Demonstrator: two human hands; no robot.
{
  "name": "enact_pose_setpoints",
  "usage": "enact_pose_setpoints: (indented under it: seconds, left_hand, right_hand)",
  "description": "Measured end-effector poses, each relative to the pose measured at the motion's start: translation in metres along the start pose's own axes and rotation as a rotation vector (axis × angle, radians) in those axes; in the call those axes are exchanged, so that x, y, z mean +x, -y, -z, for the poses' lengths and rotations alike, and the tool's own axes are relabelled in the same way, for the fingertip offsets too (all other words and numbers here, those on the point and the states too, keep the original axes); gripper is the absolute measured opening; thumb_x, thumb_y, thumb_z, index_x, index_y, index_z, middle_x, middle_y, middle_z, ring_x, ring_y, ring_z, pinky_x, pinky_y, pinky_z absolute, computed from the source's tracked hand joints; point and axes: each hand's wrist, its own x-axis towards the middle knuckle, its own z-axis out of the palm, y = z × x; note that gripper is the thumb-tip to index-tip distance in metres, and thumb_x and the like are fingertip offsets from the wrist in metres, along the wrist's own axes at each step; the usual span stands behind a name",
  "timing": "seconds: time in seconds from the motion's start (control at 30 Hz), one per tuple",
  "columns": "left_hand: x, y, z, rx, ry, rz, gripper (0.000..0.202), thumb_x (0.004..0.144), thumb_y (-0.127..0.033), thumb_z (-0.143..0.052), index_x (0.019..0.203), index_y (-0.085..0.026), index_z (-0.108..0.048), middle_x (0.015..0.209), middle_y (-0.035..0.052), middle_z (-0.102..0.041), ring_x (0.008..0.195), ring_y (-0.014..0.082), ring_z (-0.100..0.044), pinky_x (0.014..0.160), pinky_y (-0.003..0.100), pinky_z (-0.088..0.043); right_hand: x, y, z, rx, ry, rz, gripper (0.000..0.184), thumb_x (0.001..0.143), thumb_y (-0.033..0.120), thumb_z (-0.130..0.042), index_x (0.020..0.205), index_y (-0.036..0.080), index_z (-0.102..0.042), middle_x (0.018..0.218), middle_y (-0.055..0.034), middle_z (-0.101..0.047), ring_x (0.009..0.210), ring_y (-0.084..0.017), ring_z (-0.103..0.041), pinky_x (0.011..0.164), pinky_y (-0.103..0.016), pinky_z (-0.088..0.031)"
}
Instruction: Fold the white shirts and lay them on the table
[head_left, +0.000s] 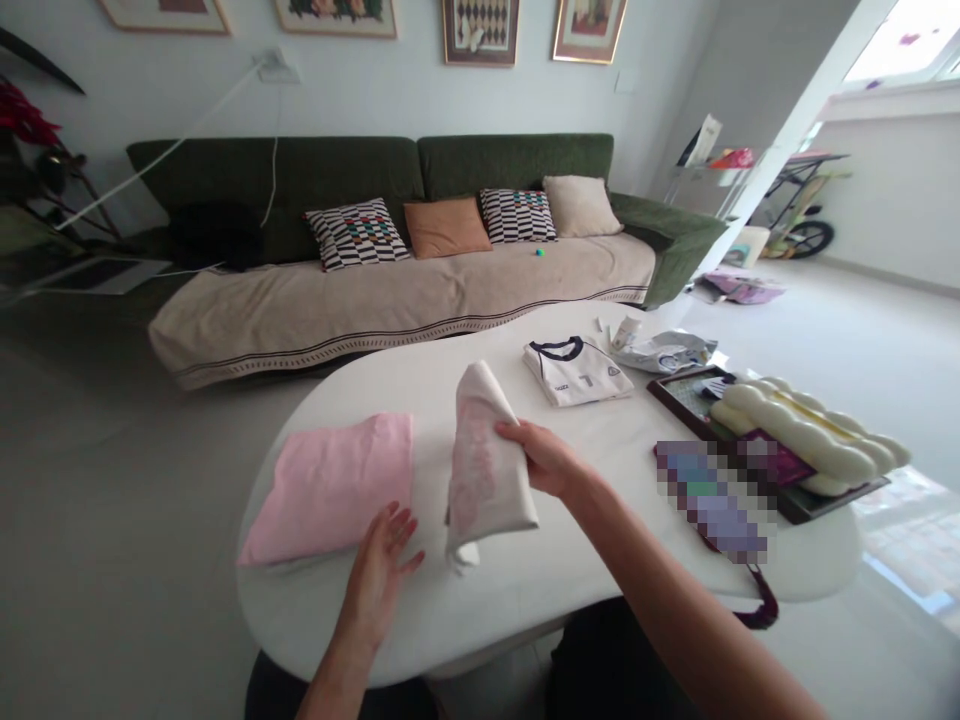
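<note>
A folded white garment with a faint pink print (pixel 484 460) is held up over the table by my right hand (pixel 547 458), whose fingers and thumb pinch its right edge. A small white flap of it hangs at the bottom. My left hand (pixel 382 565) has its fingers apart and holds nothing; it is between that garment and a pink folded cloth (pixel 341 485) lying flat at the left of the table. Behind and to the right rests a folded white jersey with a dark collar (pixel 579 372).
The white rounded table (pixel 600 540) stands before me. At its right are a dark tray (pixel 806 510) with a puffy cream tissue box (pixel 810 435), a phone with a strap (pixel 709 500) and a crumpled plastic packet (pixel 667 350). Beyond is a green sofa (pixel 517 160) with several cushions.
</note>
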Motion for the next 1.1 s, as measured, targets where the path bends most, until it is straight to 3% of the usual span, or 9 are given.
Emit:
enact_pose_setpoints:
  seconds: [0.1,0.2,0.33,0.47,0.6,0.73,0.9,1.03,1.1]
  left_hand:
    - [0.004,0.003,-0.009,-0.103,0.010,0.018,0.031,0.087,-0.033,-0.037,0.114,-0.023,-0.048,0.128,0.0113,-0.048,0.122,0.0234,-0.044,0.079,0.041,-0.051]
    - [0.011,0.005,-0.024,-0.140,0.010,-0.003,0.037,0.089,-0.039,-0.033,0.118,-0.021,-0.045,0.134,0.0135,-0.043,0.125,0.0220,-0.041,0.081,0.039,-0.051]
    - [0.025,0.019,-0.051,-0.113,0.122,0.138,0.037,0.087,-0.042,-0.037,0.110,-0.016,-0.050,0.119,0.0156,-0.055,0.105,0.0207,-0.058,0.077,0.034,-0.052]
    - [0.036,0.042,-0.069,-0.056,0.170,0.191,0.022,0.086,-0.026,-0.043,0.100,-0.014,-0.055,0.102,0.0117,-0.065,0.087,0.0170,-0.065,0.073,0.028,-0.051]
    - [0.041,0.052,-0.066,-0.016,0.209,0.152,0.020,0.082,-0.019,-0.050,0.101,-0.017,-0.058,0.100,0.0068,-0.067,0.087,0.0158,-0.065,0.072,0.025,-0.050]
    - [0.039,0.051,-0.057,0.211,0.276,0.116,0.030,0.075,-0.026,-0.062,0.103,-0.017,-0.061,0.095,0.0067,-0.070,0.085,0.0189,-0.065,0.066,0.024,-0.048]
    - [0.037,0.047,-0.053,0.401,0.394,0.110,0.033,0.069,-0.028,-0.069,0.099,-0.015,-0.064,0.092,0.0076,-0.070,0.077,0.0178,-0.064,0.061,0.023,-0.047]
    - [0.042,0.036,-0.051,0.457,0.416,0.192,0.046,0.064,-0.024,-0.073,0.108,-0.016,-0.059,0.093,0.0062,-0.069,0.059,0.0096,-0.059,0.048,0.016,-0.040]
    - [0.043,0.027,-0.053,0.405,0.480,0.244,0.056,0.064,-0.020,-0.073,0.116,-0.019,-0.054,0.099,0.0061,-0.068,0.059,0.0083,-0.059,0.046,0.015,-0.040]
  right_hand:
    - [0.022,0.014,0.002,0.149,-0.139,0.079,0.032,0.088,0.032,-0.054,0.115,0.016,-0.053,0.115,-0.0073,-0.056,0.095,-0.020,-0.058,0.079,-0.040,-0.050]
    - [0.024,0.007,0.003,0.272,-0.276,0.123,0.036,0.090,0.036,-0.046,0.121,0.017,-0.047,0.120,-0.0090,-0.054,0.101,-0.021,-0.057,0.081,-0.040,-0.049]
    - [-0.019,-0.051,-0.011,0.344,-0.435,0.066,0.047,0.088,0.037,-0.035,0.132,0.021,-0.029,0.134,-0.0096,-0.047,0.117,-0.022,-0.050,0.081,-0.035,-0.050]
    - [-0.085,-0.117,-0.017,0.278,-0.460,-0.142,0.046,0.077,0.037,-0.049,0.119,0.020,-0.041,0.098,-0.0128,-0.068,0.089,-0.028,-0.067,0.071,-0.041,-0.051]
    - [-0.112,-0.130,0.029,-0.133,-0.550,-0.239,0.040,0.074,0.049,-0.048,0.098,0.017,-0.052,0.085,-0.0104,-0.068,0.078,-0.025,-0.068,0.067,-0.036,-0.050]
    - [-0.094,-0.119,0.083,-0.404,-0.727,-0.238,0.035,0.069,0.048,-0.052,0.089,0.020,-0.052,0.090,-0.0107,-0.063,0.089,-0.027,-0.062,0.078,-0.038,-0.043]
    - [-0.073,-0.124,0.088,-0.437,-0.700,-0.319,0.031,0.056,0.037,-0.066,0.079,0.022,-0.051,0.055,0.0033,-0.051,0.068,-0.024,-0.059,0.066,-0.033,-0.041]
    - [-0.075,-0.120,0.085,-0.258,-0.547,-0.384,0.019,0.054,0.031,-0.065,0.061,0.019,-0.053,0.046,0.0062,-0.045,0.051,-0.016,-0.054,0.052,-0.027,-0.039]
    - [-0.079,-0.111,0.088,-0.130,-0.461,-0.387,0.016,0.056,0.030,-0.064,0.062,0.016,-0.056,0.051,0.0040,-0.052,0.051,-0.014,-0.054,0.052,-0.025,-0.042]
